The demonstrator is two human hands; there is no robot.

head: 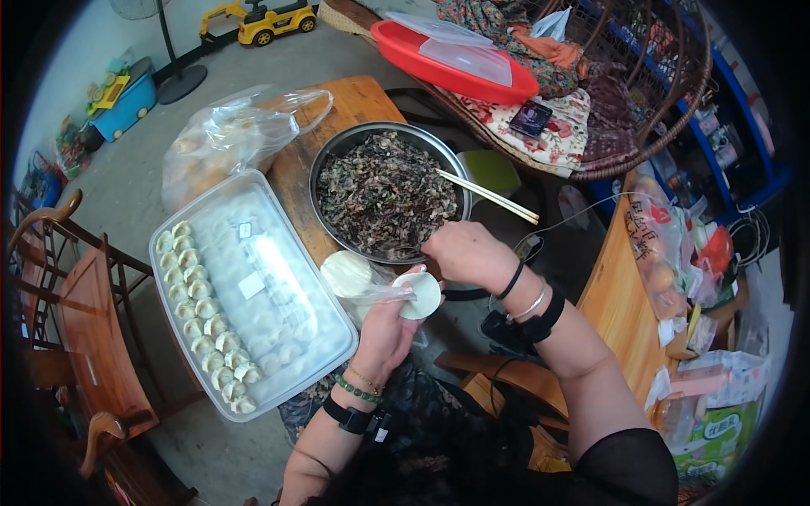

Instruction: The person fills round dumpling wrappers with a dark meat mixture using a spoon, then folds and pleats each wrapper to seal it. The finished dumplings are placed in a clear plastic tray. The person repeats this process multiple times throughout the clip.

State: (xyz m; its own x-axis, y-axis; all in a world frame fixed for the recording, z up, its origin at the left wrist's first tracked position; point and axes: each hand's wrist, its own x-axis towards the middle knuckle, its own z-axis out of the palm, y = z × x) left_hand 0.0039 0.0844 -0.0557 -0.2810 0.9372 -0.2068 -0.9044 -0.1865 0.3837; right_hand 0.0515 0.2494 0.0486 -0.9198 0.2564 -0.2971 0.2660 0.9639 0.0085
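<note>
My left hand (387, 326) holds a round dough wrapper (420, 296) near the steel bowl's lower rim. Beside it, a stack of pale wrappers (347, 273) shows in a clear plastic bag. My right hand (471, 254) is curled closed at the near rim of the steel bowl (314, 190). It seems to grip a thin utensil whose end lies in the dark chopped filling (386, 186); my fingers hide most of it. Left of my hands, a translucent plastic tray (297, 278) bears two rows of folded dumplings (199, 290) along its left side.
Wooden chopsticks (490, 196) lean over the bowl's right rim. A knotted plastic bag (215, 145) stands on the wooden table (294, 205) behind the tray. A red basin (405, 44) and a phone (530, 119) lie on the cushioned rattan seat. A wooden chair (95, 322) stands left.
</note>
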